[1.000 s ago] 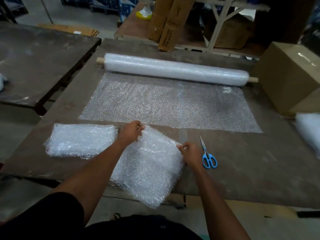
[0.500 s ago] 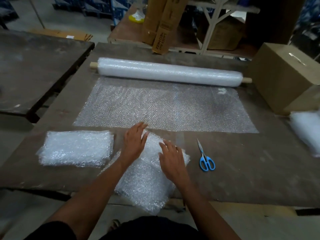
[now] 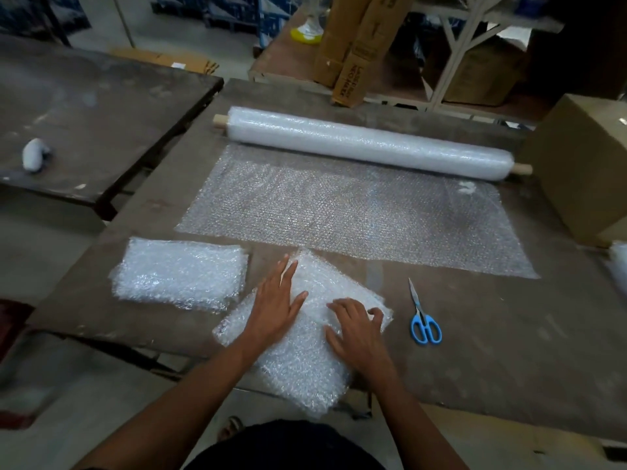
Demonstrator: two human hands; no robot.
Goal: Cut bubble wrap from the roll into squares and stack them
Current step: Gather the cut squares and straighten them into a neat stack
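A bubble wrap roll (image 3: 369, 145) on a wooden core lies across the far part of the brown table (image 3: 509, 351), with a length of unrolled wrap (image 3: 356, 212) spread flat toward me. A pile of cut bubble wrap squares (image 3: 302, 364) sits turned at an angle at the near edge, partly hanging over it. My left hand (image 3: 276, 307) lies flat on the pile's upper left part with straight fingers. My right hand (image 3: 359, 334) rests on the pile's right side, fingers bent at its edge. A second stack of squares (image 3: 179, 273) lies to the left. Blue-handled scissors (image 3: 422, 317) lie shut to the right.
A large cardboard box (image 3: 583, 164) stands at the table's right edge, with more bubble wrap (image 3: 619, 262) beside it. A second dark table (image 3: 95, 106) with a small white object (image 3: 34, 154) stands at the left. Cartons and shelving sit behind.
Both hands let go of the corners they held a second ago and moved onto the top of the pile. The pile now lies flatter on the table.
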